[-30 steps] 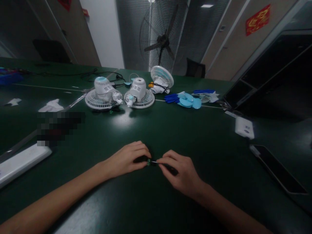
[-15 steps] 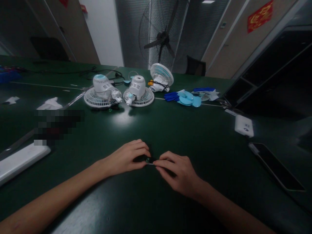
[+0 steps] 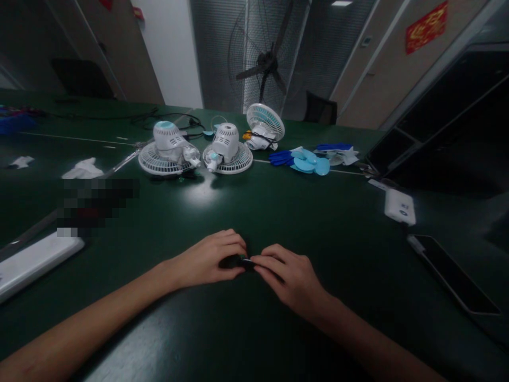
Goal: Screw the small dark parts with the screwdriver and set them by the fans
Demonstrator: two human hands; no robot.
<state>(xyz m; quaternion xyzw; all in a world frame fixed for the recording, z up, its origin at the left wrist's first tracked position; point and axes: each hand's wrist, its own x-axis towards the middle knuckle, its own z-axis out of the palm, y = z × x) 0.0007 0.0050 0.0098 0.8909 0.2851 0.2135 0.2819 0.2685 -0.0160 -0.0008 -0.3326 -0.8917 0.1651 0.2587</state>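
My left hand (image 3: pixel 217 256) rests low over the green tabletop (image 3: pixel 254 339), its fingers and thumb curled around a small dark piece (image 3: pixel 234 261) with a bit of green on it. Most of that piece is hidden by the fingers, and its kind does not show. From the right, my right hand (image 3: pixel 290 276) pinches a thin silvery piece (image 3: pixel 247 260) between thumb and fingertips. One end of the silvery piece meets the dark piece in the gap between both hands. Whether the two are joined I cannot tell.
White fan assemblies (image 3: pixel 226 146) lie farther back, with light-blue fan blades (image 3: pixel 310 162) beside blue gloves (image 3: pixel 281 157). To the right are a white box (image 3: pixel 400 207) and a dark tablet-like device (image 3: pixel 453 273). A long white case (image 3: pixel 40 262) lies left, near crumpled white cloth (image 3: pixel 83 168).
The silvery piece has tilted and risen slightly between the fingertips. My right hand has shifted a little; my left hand holds nearly the same place.
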